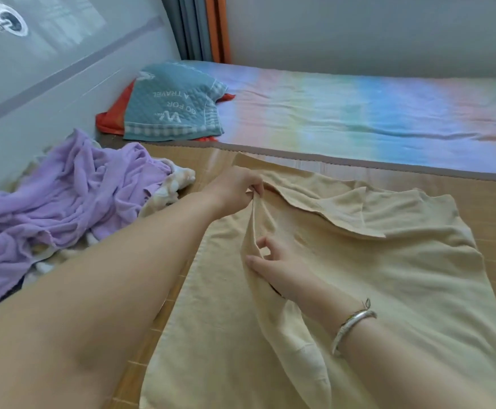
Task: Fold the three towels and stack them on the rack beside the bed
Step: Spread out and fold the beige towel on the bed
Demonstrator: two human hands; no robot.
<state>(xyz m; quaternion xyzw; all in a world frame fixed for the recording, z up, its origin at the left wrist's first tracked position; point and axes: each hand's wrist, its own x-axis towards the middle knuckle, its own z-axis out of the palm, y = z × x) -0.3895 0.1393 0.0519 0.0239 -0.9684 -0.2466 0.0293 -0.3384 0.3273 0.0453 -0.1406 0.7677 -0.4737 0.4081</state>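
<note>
A pale yellow towel [388,276] lies spread on the bamboo mat, rumpled, with its far edge folded over. My left hand [235,188] pinches a raised ridge of this towel near its far left corner. My right hand [279,264], with a silver bangle on the wrist, pinches the same ridge lower down, thumb and forefinger closed on the cloth. A crumpled purple towel [64,196] lies heaped at the left. Under it shows a cream patterned towel [176,181]. No rack is in view.
A bamboo mat [491,208] covers the near part of the bed. Beyond it is a rainbow-striped sheet [358,113]. A teal quilted pillow [173,104] rests on an orange cloth at the back left. A grey wall runs along the left.
</note>
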